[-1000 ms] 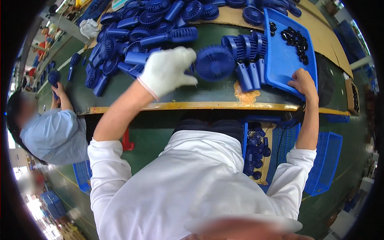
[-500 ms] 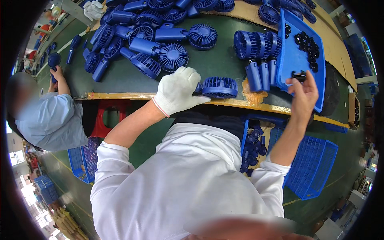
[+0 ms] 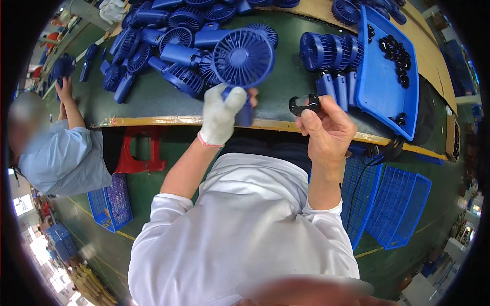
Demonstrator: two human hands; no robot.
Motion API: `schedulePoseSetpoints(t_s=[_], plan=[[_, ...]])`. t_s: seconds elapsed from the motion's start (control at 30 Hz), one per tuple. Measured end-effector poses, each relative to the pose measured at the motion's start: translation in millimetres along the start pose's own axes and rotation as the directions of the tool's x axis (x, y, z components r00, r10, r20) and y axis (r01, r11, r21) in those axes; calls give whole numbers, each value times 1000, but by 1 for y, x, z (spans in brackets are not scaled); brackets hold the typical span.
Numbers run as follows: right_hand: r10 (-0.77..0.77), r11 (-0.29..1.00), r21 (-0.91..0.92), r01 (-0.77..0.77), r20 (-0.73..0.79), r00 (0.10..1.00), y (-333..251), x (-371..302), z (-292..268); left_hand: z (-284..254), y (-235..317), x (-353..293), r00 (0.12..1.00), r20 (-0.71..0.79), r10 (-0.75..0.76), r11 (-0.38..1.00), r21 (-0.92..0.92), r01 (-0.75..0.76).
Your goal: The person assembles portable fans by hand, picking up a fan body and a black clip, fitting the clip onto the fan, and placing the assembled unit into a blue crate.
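Gloved in white, my left hand (image 3: 220, 116) grips a blue handheld fan (image 3: 243, 57) by its handle, with the round grille raised above the bench. My bare right hand (image 3: 329, 127) pinches a small glossy black curved part (image 3: 304, 104) between thumb and fingers, to the right of the fan and apart from it. Behind the right hand, several blue fans (image 3: 329, 51) stand in a row on the bench, handles toward me. Next to them is a blue tray (image 3: 377, 97) with more black parts (image 3: 395, 56) in it.
A heap of blue fans (image 3: 178, 38) covers the far left of the green bench (image 3: 278, 92). At left, a person in a light blue shirt (image 3: 66, 158) holds another fan. A red stool (image 3: 140, 150) and blue crates (image 3: 398, 206) stand below the bench edge.
My left hand has lifted the fan from the bench edge and turned its grille upward. My right hand has come left from the tray, carrying the black part toward the fan.
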State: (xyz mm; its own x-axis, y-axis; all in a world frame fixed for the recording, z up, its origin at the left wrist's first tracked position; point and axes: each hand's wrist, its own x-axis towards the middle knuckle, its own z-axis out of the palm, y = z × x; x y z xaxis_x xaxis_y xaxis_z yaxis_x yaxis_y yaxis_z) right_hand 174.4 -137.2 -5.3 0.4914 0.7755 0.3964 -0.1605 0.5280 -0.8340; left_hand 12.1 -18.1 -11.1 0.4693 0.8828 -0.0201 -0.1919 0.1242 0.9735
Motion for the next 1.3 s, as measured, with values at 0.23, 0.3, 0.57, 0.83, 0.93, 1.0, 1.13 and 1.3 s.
schedulePoseSetpoints(t_s=[0.23, 0.3, 0.57, 0.83, 0.93, 1.0, 1.13, 1.3], plan=[[19, 999, 48, -18, -17, 1000, 3, -3, 35, 26, 6, -7, 995, 85, -57, 988, -140, 68], [-44, 990, 133, 43, 1, 999, 11, -8, 45, 20, -2, -6, 987, 163, -2, 983, -179, 31], [-91, 972, -222, 80, -40, 995, 39, -11, 33, 20, 6, -2, 973, 167, 159, 897, 386, -213], [83, 956, -276, -96, -61, 995, 52, -9, 19, 26, 3, 0, 975, 158, 158, 853, 475, -215], [214, 967, -111, -229, -137, 967, 63, -8, 23, 29, -1, 1, 969, 196, 150, 834, 501, -231], [319, 947, -5, -321, -97, 943, 51, -1, 28, 30, -2, 2, 952, 262, 157, 874, 411, -258], [482, 866, -108, -489, -85, 872, 35, 5, 23, 35, -15, -6, 975, 211, -70, 995, 78, 54], [-16, 890, -456, 1, -30, 999, 7, 13, 26, 53, -52, -3, 720, 155, 676, 555, 535, -637]])
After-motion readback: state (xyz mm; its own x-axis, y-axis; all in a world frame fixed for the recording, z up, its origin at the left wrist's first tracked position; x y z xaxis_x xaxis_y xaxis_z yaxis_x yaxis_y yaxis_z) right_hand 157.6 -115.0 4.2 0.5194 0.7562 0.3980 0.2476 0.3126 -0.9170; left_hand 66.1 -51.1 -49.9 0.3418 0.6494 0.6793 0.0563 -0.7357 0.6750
